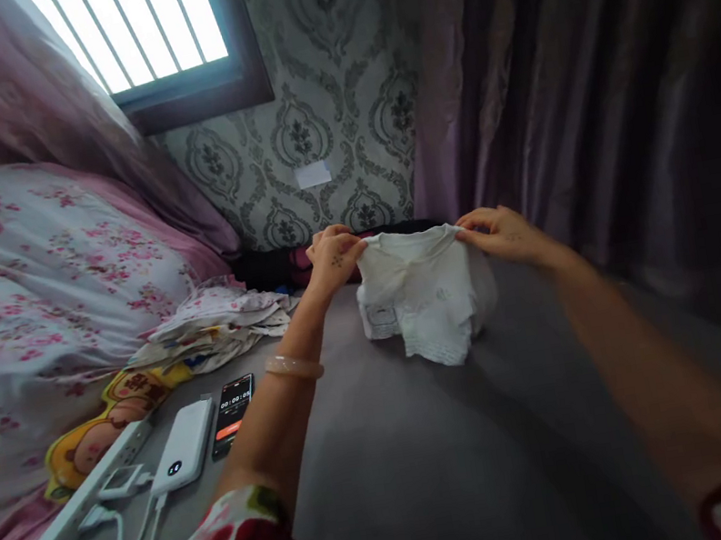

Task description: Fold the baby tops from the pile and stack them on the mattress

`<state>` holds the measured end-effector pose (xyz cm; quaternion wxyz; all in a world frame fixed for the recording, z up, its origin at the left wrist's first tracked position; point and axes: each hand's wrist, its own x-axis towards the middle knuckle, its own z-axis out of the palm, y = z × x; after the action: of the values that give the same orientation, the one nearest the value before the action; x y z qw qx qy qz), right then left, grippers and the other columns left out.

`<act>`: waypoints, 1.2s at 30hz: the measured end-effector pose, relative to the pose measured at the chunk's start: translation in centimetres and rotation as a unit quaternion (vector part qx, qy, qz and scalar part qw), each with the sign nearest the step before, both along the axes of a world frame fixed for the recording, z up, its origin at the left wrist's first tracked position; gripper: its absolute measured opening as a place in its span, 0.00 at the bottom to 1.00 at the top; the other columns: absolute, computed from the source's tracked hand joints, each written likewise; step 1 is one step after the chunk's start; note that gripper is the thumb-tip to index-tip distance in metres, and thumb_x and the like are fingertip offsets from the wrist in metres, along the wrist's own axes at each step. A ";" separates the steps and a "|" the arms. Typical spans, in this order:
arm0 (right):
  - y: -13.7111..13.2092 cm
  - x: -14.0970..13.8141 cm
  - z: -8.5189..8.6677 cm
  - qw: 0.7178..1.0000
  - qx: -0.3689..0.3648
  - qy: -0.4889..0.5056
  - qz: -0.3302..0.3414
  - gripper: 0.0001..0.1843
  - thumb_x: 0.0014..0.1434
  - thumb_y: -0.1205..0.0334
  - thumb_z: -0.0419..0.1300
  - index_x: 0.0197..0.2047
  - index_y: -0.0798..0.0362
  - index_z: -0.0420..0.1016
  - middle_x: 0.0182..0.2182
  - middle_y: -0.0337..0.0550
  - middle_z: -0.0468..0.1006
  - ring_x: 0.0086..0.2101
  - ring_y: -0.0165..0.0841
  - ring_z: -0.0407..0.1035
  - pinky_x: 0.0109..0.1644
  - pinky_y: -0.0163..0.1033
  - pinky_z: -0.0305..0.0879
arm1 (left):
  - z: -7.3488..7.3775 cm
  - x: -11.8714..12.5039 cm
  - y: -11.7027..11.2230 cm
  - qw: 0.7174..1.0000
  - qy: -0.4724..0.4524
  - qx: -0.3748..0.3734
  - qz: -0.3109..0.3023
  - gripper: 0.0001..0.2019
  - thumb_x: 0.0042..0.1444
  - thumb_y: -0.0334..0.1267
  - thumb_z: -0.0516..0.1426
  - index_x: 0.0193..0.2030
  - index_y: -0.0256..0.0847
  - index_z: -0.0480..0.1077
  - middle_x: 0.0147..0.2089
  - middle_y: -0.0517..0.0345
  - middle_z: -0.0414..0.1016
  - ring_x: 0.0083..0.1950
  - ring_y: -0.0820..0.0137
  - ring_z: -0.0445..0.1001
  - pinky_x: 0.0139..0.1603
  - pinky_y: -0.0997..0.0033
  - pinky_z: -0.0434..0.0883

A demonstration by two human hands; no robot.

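A small white shirt hangs over the grey bed, stretched along its neckline between my two hands. My left hand pinches the left shoulder corner with thumb and fingers. At the opposite shoulder my right hand grips the fabric the same way. The lower part of the shirt droops unevenly, with a ruffled-looking edge and a faint printed patch at its left. Whether the hem touches the bed is hard to tell.
Left of my forearm lie a phone showing a timer, a white power bank with cables, and a long white power strip. Beyond them are a yellow cartoon cushion, piled clothes and floral bedding. Purple curtains hang right.
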<state>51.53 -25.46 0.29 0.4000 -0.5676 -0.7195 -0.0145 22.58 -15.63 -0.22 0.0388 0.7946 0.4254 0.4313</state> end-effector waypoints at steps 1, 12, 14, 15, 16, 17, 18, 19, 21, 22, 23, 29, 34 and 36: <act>0.2 -0.1 -0.2 1.000 -0.003 0.009 -0.007 0.25 0.57 0.38 0.54 0.34 0.51 0.79 0.34 0.45 0.79 0.34 0.38 0.71 0.38 0.43 0.65 | 0.0 0.0 0.1 1.000 -0.006 -0.004 -0.003 0.08 0.56 0.42 0.59 0.35 0.45 0.78 0.52 0.56 0.74 0.57 0.60 0.65 0.57 0.58 0.59; -2.0 -2.8 -0.5 0.992 -0.032 0.121 0.023 0.29 0.57 0.34 0.53 0.44 0.50 0.77 0.34 0.45 0.79 0.36 0.39 0.71 0.38 0.42 0.66 | -0.4 -1.9 -0.7 0.947 -0.198 -0.136 -0.211 0.16 0.56 0.50 0.55 0.37 0.38 0.73 0.29 0.60 0.71 0.30 0.74 0.67 0.30 0.75 0.63; -2.4 -2.3 0.0 0.976 -0.122 0.156 0.093 0.28 0.54 0.34 0.57 0.43 0.48 0.78 0.32 0.43 0.80 0.35 0.38 0.73 0.36 0.41 0.68 | 0.3 -3.1 -1.1 0.921 -0.192 -0.208 -0.266 0.20 0.53 0.54 0.56 0.39 0.37 0.74 0.29 0.59 0.73 0.29 0.74 0.68 0.29 0.75 0.64; -2.5 -2.0 0.3 0.970 -0.150 0.157 0.106 0.27 0.53 0.35 0.59 0.41 0.49 0.79 0.31 0.42 0.80 0.34 0.38 0.73 0.35 0.40 0.68 | 0.6 -3.5 -1.1 0.919 -0.167 -0.228 -0.275 0.21 0.52 0.55 0.58 0.38 0.37 0.74 0.29 0.59 0.73 0.28 0.73 0.69 0.29 0.75 0.65; -2.4 -1.8 0.5 0.970 -0.160 0.150 0.103 0.26 0.51 0.36 0.61 0.38 0.49 0.79 0.29 0.41 0.79 0.33 0.38 0.73 0.34 0.39 0.68 | 0.8 -3.7 -1.1 0.924 -0.133 -0.232 -0.274 0.20 0.49 0.54 0.60 0.36 0.36 0.75 0.27 0.59 0.73 0.28 0.73 0.69 0.28 0.76 0.64; -2.3 -1.7 0.7 0.973 -0.154 0.144 0.090 0.25 0.49 0.36 0.62 0.35 0.50 0.80 0.28 0.41 0.79 0.32 0.37 0.73 0.33 0.39 0.68 | 1.0 -3.7 -1.0 0.933 -0.101 -0.222 -0.264 0.19 0.47 0.53 0.62 0.33 0.35 0.76 0.26 0.60 0.72 0.28 0.73 0.69 0.28 0.76 0.64; -2.2 -1.7 0.8 0.976 -0.145 0.141 0.081 0.24 0.49 0.37 0.63 0.34 0.50 0.80 0.28 0.41 0.79 0.32 0.37 0.73 0.33 0.39 0.68 | 1.1 -3.5 -1.0 0.942 -0.081 -0.207 -0.252 0.18 0.46 0.51 0.63 0.31 0.35 0.76 0.25 0.60 0.72 0.28 0.73 0.69 0.28 0.76 0.64; -2.1 -1.7 0.9 0.976 -0.139 0.146 0.083 0.24 0.49 0.37 0.63 0.35 0.49 0.80 0.28 0.41 0.79 0.32 0.37 0.73 0.33 0.39 0.68 | 1.2 -3.2 -1.0 0.947 -0.079 -0.193 -0.246 0.17 0.46 0.51 0.63 0.31 0.36 0.76 0.25 0.60 0.72 0.28 0.73 0.69 0.29 0.76 0.64; -2.2 -1.9 1.2 0.967 -0.144 0.176 0.111 0.24 0.51 0.37 0.61 0.40 0.48 0.80 0.31 0.42 0.80 0.33 0.37 0.74 0.34 0.40 0.69 | 1.1 -2.6 -1.0 0.938 -0.132 -0.191 -0.259 0.19 0.49 0.53 0.61 0.35 0.37 0.77 0.28 0.59 0.74 0.29 0.73 0.70 0.30 0.75 0.65; -2.3 -1.9 1.3 0.963 -0.151 0.189 0.122 0.24 0.52 0.37 0.60 0.41 0.48 0.79 0.32 0.42 0.81 0.33 0.36 0.74 0.34 0.40 0.70 | 1.1 -2.4 -1.1 0.926 -0.164 -0.204 -0.272 0.20 0.51 0.55 0.60 0.37 0.38 0.76 0.29 0.58 0.75 0.29 0.73 0.70 0.30 0.75 0.66; -2.5 -2.0 1.6 0.961 -0.157 0.191 0.124 0.24 0.52 0.37 0.61 0.40 0.48 0.79 0.32 0.42 0.80 0.33 0.36 0.74 0.34 0.40 0.70 | 1.0 -2.2 -1.2 0.916 -0.181 -0.221 -0.282 0.21 0.50 0.55 0.60 0.38 0.38 0.76 0.29 0.57 0.75 0.29 0.73 0.70 0.30 0.75 0.66; -2.8 -2.2 2.7 0.957 -0.198 0.162 0.140 0.23 0.49 0.39 0.63 0.38 0.48 0.80 0.31 0.41 0.80 0.33 0.37 0.73 0.34 0.40 0.69 | 1.1 -2.7 -1.0 0.905 -0.118 -0.267 -0.311 0.18 0.45 0.52 0.64 0.33 0.37 0.77 0.28 0.56 0.76 0.28 0.73 0.70 0.27 0.75 0.65; -1.4 -2.0 2.2 0.968 -0.168 0.164 0.086 0.22 0.49 0.38 0.63 0.34 0.48 0.80 0.28 0.41 0.79 0.31 0.35 0.72 0.32 0.39 0.67 | 0.8 -2.1 0.4 0.936 -0.124 -0.222 -0.246 0.18 0.48 0.52 0.61 0.33 0.36 0.77 0.25 0.61 0.73 0.26 0.75 0.68 0.26 0.77 0.62; -0.5 -1.6 1.7 0.973 -0.154 0.155 0.074 0.22 0.50 0.38 0.62 0.35 0.49 0.80 0.29 0.41 0.79 0.31 0.35 0.71 0.33 0.39 0.67 | 0.6 -1.7 1.0 0.941 -0.114 -0.213 -0.237 0.18 0.49 0.52 0.60 0.35 0.36 0.77 0.27 0.61 0.73 0.28 0.75 0.68 0.27 0.77 0.62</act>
<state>49.95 -26.00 1.94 0.4146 -0.5627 -0.6822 0.2147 20.90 -14.65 0.38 0.3562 0.7912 0.2994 0.3968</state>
